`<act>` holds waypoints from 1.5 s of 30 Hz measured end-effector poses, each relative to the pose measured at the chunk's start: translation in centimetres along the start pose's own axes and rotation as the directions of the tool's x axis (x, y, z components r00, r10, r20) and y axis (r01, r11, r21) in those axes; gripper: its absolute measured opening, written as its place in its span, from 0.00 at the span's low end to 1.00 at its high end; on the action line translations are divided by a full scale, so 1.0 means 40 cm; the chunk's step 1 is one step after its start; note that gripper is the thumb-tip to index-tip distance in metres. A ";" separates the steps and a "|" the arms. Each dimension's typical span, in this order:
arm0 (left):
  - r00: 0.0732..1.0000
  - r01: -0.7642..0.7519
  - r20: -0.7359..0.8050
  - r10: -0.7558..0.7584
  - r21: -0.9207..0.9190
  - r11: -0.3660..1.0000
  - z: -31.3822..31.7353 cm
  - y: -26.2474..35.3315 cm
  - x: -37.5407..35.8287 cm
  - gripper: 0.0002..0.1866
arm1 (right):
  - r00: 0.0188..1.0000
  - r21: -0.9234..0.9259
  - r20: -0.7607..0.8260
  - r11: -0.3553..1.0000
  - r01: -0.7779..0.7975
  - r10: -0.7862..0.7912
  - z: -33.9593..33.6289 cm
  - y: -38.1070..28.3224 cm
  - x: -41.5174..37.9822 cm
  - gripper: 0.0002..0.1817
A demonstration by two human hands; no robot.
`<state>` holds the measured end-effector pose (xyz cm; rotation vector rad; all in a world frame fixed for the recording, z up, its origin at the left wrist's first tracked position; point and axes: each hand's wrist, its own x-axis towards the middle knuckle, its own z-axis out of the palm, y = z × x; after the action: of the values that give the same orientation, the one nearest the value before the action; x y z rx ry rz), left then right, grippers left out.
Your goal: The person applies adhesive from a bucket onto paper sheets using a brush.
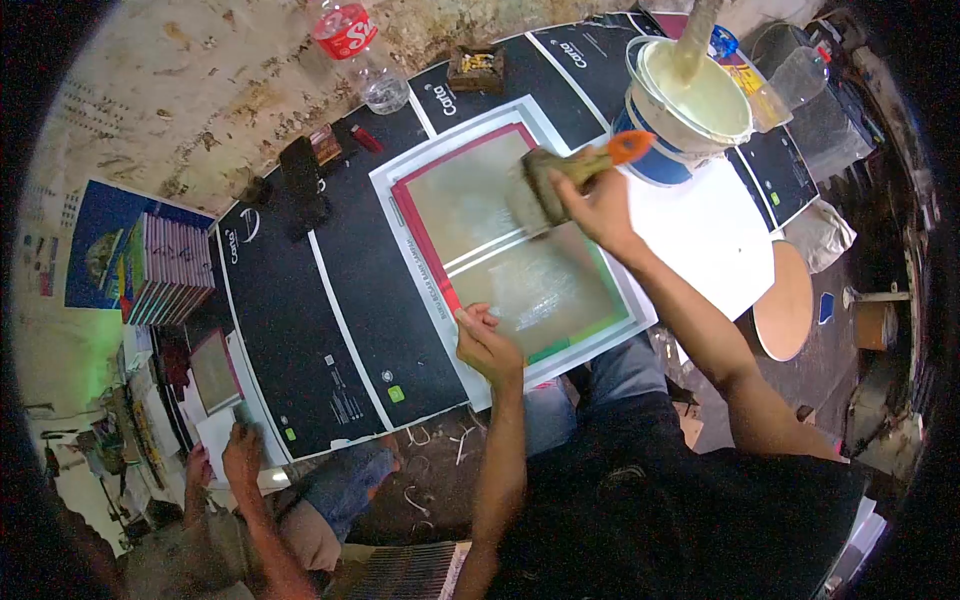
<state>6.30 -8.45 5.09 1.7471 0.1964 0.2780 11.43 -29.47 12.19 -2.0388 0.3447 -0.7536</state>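
Note:
My right hand (600,210) grips a wide paste brush (545,190) with an orange handle end. Its blurred bristles are over the upper right of an open book cover (455,205). The cover lies inside up: two grey boards, a pair of white strips between them, and red and green turned edges. Wet, shiny patches show on the lower board. At the cover's lower left corner, my left hand (490,345) has its thumb and curled fingers closed on the red edge. White paper (530,108) lies beneath the cover.
A paste bucket (650,125) with a stick (695,45) stands back right, near white sheets (700,235). Behind are a plastic bottle (385,95) and a small tray (477,70). A book stack (175,265) and another person's hands (240,455) are at left.

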 end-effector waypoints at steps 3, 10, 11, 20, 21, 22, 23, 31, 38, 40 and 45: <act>0.999 -0.045 -0.003 0.045 0.028 0.999 0.001 0.001 0.001 0.30 | 0.984 -0.156 0.117 0.981 -0.113 0.132 0.012 0.104 -0.028 0.14; 0.999 -0.041 -0.006 0.041 0.055 0.998 0.002 0.016 0.004 0.31 | 0.994 -0.218 -0.053 0.971 -0.100 0.091 -0.194 0.041 -0.052 0.08; 0.999 -0.037 0.000 0.037 0.043 0.998 0.006 0.014 0.004 0.31 | 1.000 -0.247 0.008 0.969 0.025 -0.024 -0.199 0.029 -0.062 0.08; 0.999 0.027 0.020 -0.029 0.072 0.997 0.002 0.022 0.006 0.27 | 0.363 -0.159 0.923 0.740 0.654 -0.124 -0.233 -0.074 -0.122 0.20; 0.997 0.077 0.018 -0.077 0.017 0.997 -0.003 0.019 0.007 0.26 | 0.342 -0.142 0.934 0.775 0.616 -0.101 -0.263 -0.084 -0.124 0.20; 0.993 0.119 0.014 -0.118 -0.043 0.992 -0.004 0.008 0.015 0.26 | 0.319 -0.124 0.944 0.804 0.582 -0.086 -0.287 -0.103 -0.119 0.20; 0.988 0.155 0.011 -0.155 -0.107 0.982 0.001 0.003 0.031 0.26 | 0.342 -0.092 0.932 0.837 0.539 -0.118 -0.302 -0.135 -0.108 0.18; 0.375 -0.752 0.794 0.478 -0.040 0.658 0.272 0.225 0.447 0.21 | 0.894 0.086 0.390 0.976 0.201 -0.219 -0.196 -0.236 -0.145 0.15; 0.024 -0.964 0.965 0.260 -0.046 0.261 0.506 0.164 0.423 0.36 | 0.929 0.639 0.178 0.680 -0.360 0.325 -0.273 -0.112 -0.178 0.28; 0.052 -0.964 0.953 0.300 -0.031 0.266 0.500 0.165 0.436 0.36 | 0.811 0.849 0.214 0.306 -0.430 0.545 -0.244 -0.172 -0.148 0.24; 0.120 -0.906 0.923 0.365 -0.047 0.420 0.434 0.216 0.528 0.35 | 0.827 0.677 0.244 0.521 -0.519 0.507 -0.179 -0.096 -0.131 0.20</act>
<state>31.40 -20.43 12.10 2.2403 -1.5536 -0.0472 2.69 -29.45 16.32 -1.0785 0.5164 -0.3863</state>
